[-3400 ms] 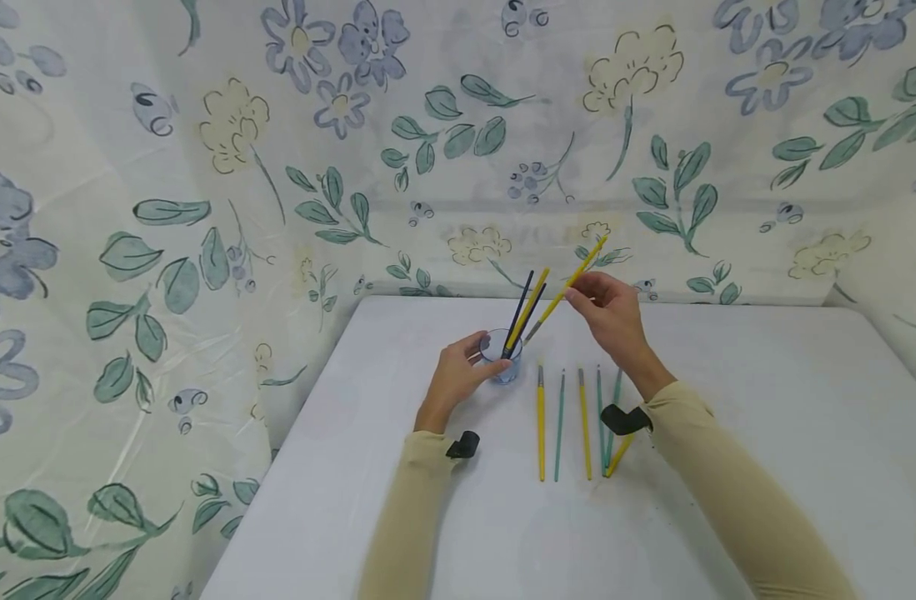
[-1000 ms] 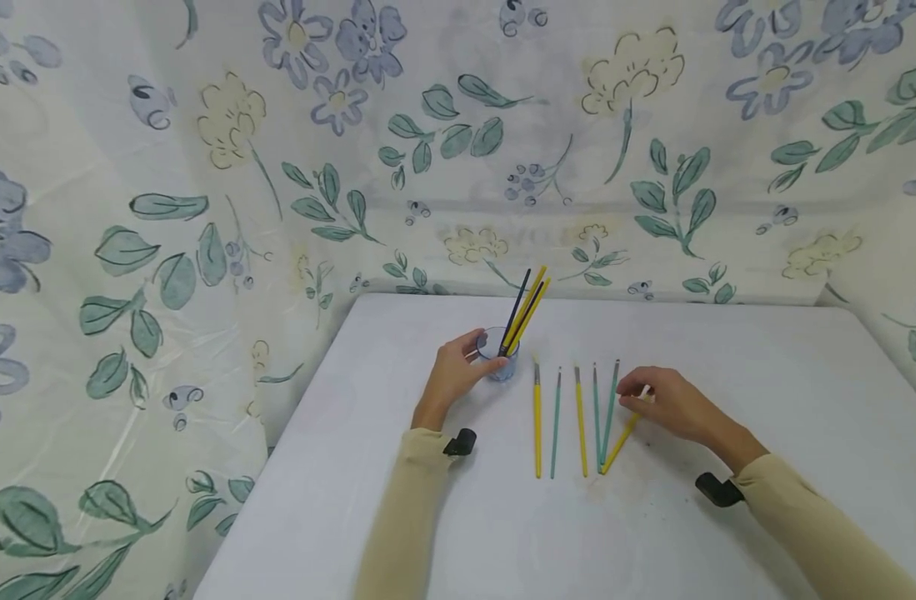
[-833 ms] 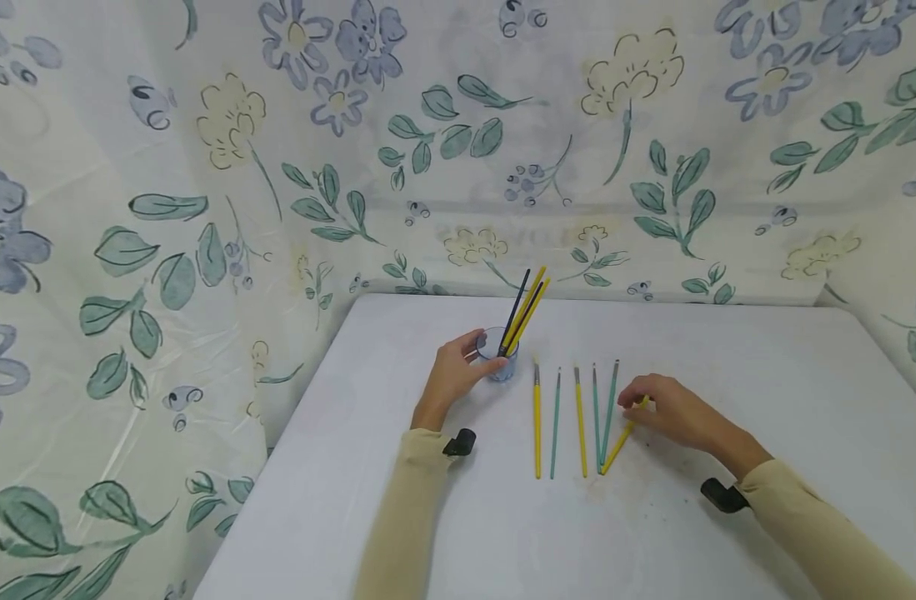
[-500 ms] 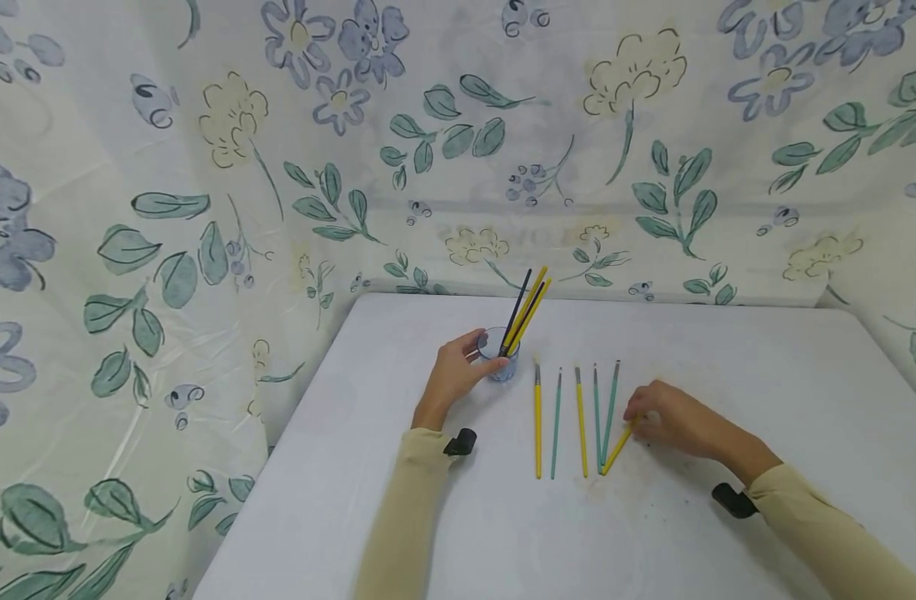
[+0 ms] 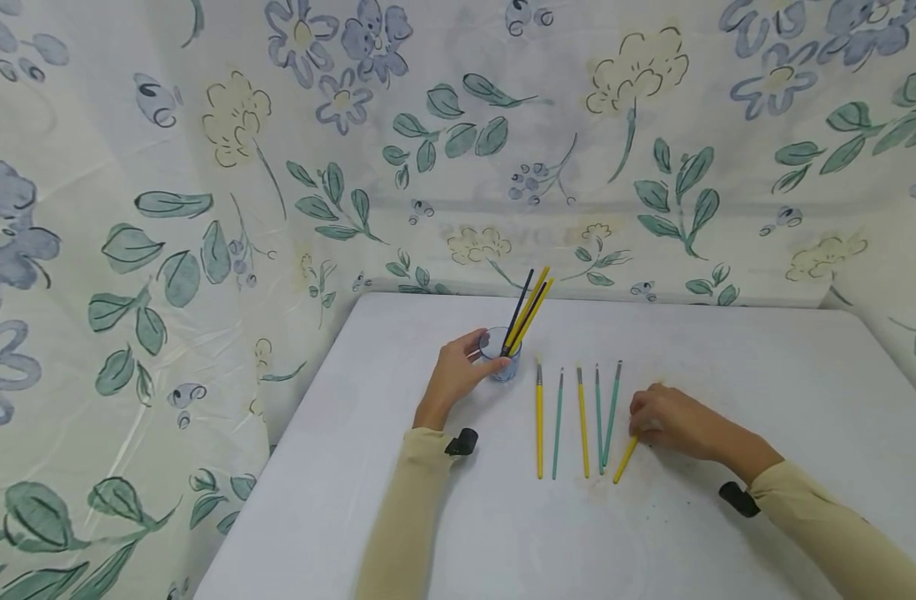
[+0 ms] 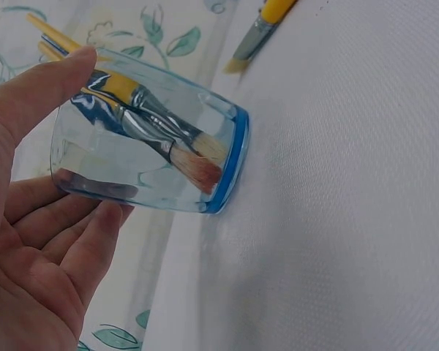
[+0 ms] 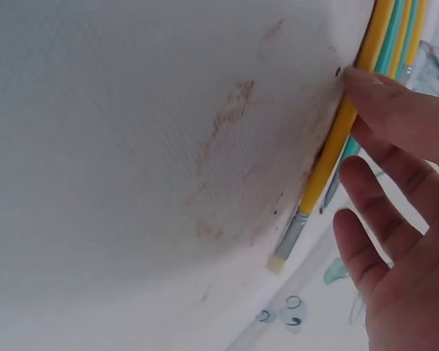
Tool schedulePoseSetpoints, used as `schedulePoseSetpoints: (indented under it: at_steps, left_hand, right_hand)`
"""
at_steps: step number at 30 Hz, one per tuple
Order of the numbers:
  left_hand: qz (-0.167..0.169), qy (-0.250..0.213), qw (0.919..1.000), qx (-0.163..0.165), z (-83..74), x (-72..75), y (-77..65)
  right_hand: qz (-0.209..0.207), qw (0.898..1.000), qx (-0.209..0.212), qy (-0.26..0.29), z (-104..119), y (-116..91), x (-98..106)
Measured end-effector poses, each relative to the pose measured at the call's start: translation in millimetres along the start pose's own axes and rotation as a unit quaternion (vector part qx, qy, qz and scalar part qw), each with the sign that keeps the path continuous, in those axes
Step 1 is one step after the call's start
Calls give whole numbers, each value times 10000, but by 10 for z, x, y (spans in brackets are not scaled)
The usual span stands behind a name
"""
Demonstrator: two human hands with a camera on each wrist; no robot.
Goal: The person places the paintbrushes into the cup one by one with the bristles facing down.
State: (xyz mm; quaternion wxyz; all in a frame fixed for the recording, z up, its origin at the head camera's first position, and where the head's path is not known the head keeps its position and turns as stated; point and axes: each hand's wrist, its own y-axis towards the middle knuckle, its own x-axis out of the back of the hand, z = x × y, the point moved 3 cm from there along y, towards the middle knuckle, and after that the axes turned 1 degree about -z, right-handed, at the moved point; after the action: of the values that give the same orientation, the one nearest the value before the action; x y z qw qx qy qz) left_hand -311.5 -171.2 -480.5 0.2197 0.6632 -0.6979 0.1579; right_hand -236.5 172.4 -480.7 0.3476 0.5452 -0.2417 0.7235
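My left hand point(image 5: 458, 372) holds a clear blue-tinted cup point(image 5: 507, 374) between thumb and fingers. In it lean several paintbrushes point(image 5: 537, 302) with yellow or dark handles; the left wrist view shows their bristles point(image 6: 197, 170) down near the blue base. On the right, my right hand point(image 5: 675, 421) pinches a yellow paintbrush point(image 5: 626, 460) by the handle, low over the table. Its pale, flat bristle tip point(image 7: 276, 263) shows in the right wrist view, where the other fingers stay off the handle. In the head view the hand covers the bristle end.
Between the hands lie a yellow brush point(image 5: 540, 433), a thin teal brush point(image 5: 558, 437), another yellow brush point(image 5: 583, 437) and two teal brushes point(image 5: 612, 408), roughly side by side on the white table point(image 5: 442, 533). Reddish smudges point(image 7: 230, 110) mark the tabletop. A floral curtain point(image 5: 427, 167) hangs behind.
The yellow brush my right hand held at the cup now stands in it. That hand came down right, took another yellow brush and shifted it right, off the teal ones. The left hand stayed.
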Motion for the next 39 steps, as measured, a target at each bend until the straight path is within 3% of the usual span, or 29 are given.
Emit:
schedulePoseSetpoints:
  at_steps: [5, 10, 21, 26, 28, 34, 39]
  left_hand:
    - [16, 20, 10000, 52, -1, 6, 0]
    - [38, 69, 10000, 30, 6, 8, 0]
    - [74, -3, 10000, 25, 23, 3, -8]
    - [56, 21, 10000, 5, 2, 26, -11]
    - [36, 38, 10000, 29, -4, 30, -11]
    - [27, 57, 9999, 88, -5, 17, -13]
    - [45, 24, 10000, 27, -1, 16, -11]
  right_hand:
    - [211, 9993, 160, -256, 30, 10, 14]
    - [448, 9988, 128, -158, 79, 5, 18]
    - [394, 9956, 656, -547, 241, -95, 7]
    - [-75, 9907, 919, -1001, 382, -81, 143]
    - [-317, 9912, 807, -1002, 423, -52, 233]
    - [-799, 9961, 168, -329, 447, 36, 482]
    - [-1158, 9932, 30, 134, 414, 75, 608]
